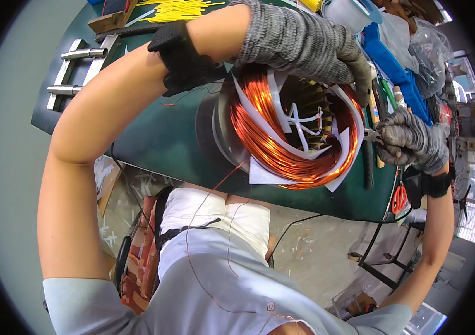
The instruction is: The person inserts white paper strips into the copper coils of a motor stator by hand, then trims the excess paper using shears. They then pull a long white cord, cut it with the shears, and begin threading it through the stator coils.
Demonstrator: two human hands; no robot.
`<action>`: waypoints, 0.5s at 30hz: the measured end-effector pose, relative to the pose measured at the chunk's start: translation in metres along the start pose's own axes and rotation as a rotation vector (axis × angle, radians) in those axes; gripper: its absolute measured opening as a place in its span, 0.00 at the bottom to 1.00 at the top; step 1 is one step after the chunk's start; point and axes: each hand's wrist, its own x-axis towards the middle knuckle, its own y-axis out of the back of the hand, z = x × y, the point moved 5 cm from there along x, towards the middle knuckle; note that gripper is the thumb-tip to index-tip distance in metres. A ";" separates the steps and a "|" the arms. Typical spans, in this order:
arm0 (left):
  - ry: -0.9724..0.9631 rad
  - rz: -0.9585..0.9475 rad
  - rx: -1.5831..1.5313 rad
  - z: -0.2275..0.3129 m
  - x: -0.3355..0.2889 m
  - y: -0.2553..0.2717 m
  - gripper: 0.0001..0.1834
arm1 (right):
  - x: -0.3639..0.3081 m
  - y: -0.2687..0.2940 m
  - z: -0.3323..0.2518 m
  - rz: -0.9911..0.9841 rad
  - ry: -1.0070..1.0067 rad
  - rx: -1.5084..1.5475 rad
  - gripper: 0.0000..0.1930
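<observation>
The left hand (332, 53) in its grey glove hides the upper rim of the copper coil (274, 153). The right hand (408, 137) covers the handles of a metal-nosed tool (370, 134). The top edge cuts off some yellow strips (179, 10); markings on the shirt pendant (271, 306) are too small to read.

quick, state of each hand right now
Left hand: bent over the copper coil, fingers by its right side; open or closed cannot be told.
Right hand: closed, holding what look like pliers.

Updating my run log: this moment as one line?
left hand: at copper windings; right hand: holding metal-tipped tool; surface: green table
</observation>
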 end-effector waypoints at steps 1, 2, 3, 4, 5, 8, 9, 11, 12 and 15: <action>-0.001 0.008 0.001 0.011 0.006 0.008 0.14 | -0.001 -0.001 0.000 0.052 0.048 0.022 0.23; 0.135 -0.090 -0.029 0.004 0.015 0.006 0.14 | -0.002 0.001 0.010 0.049 0.075 0.092 0.21; 0.268 -0.192 -0.056 -0.007 0.021 0.000 0.14 | -0.007 0.000 0.015 0.065 0.054 0.101 0.21; 0.305 -0.132 0.011 -0.014 0.012 -0.007 0.13 | -0.002 -0.002 0.012 0.146 0.053 -0.003 0.19; 0.337 -0.123 0.018 -0.020 0.004 -0.011 0.13 | 0.003 -0.005 0.007 0.227 0.057 -0.105 0.18; 0.335 0.024 -0.010 -0.026 -0.004 -0.013 0.12 | -0.005 -0.019 -0.001 0.424 0.035 -0.256 0.14; 0.347 0.034 0.030 -0.010 -0.006 -0.006 0.12 | -0.019 -0.027 -0.018 0.483 0.168 -0.324 0.13; 0.174 0.191 0.197 -0.020 -0.002 -0.012 0.11 | -0.025 -0.016 0.011 0.583 0.073 -0.307 0.11; 0.318 0.197 0.202 -0.013 0.000 -0.008 0.11 | -0.028 -0.013 0.015 0.634 0.309 -0.675 0.13; 0.406 0.267 0.451 -0.027 -0.010 -0.012 0.14 | -0.023 -0.019 0.033 0.661 0.490 -1.011 0.18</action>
